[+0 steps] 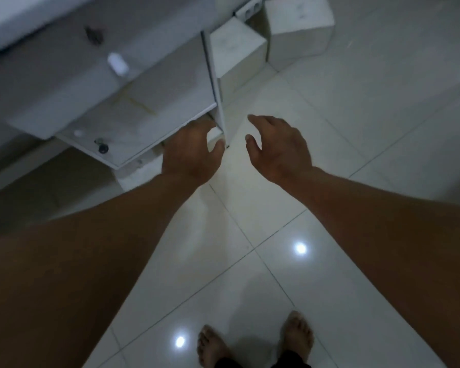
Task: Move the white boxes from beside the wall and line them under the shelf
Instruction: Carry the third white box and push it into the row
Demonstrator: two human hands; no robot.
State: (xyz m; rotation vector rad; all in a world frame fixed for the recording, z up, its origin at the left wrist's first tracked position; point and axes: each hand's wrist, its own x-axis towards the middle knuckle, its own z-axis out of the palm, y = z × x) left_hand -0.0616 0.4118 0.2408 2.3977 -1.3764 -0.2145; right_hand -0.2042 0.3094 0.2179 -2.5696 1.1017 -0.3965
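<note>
Bare feet (255, 341) on glossy floor (329, 274), ceiling-light glare spots on the tiles. Both arms out ahead. Left hand (191, 152) fingers spread, empty, at the shelf's (133, 120) front corner; fingertips go out of sight under its edge, can't tell if they touch anything there. Right hand (279, 147) open too, empty, over bare floor just right of the side panel (218, 96).

One box (136, 171) already under the shelf, only its near corner showing. Two more boxes (237, 49) (300, 25) farther back, right of the panel, by the wall — not moved yet by the look of it.

Risks: knuckles or a box catching the thin panel edge when sliding in; slick tiles plus bare feet while bent forward and carrying; small items on shelf (101, 146) could get knocked if the shelf is bumped.

Hard to read: frame is blurred and dim, space under shelf mostly hidden, far box cut off by top edge, so row alignment can't be judged
</note>
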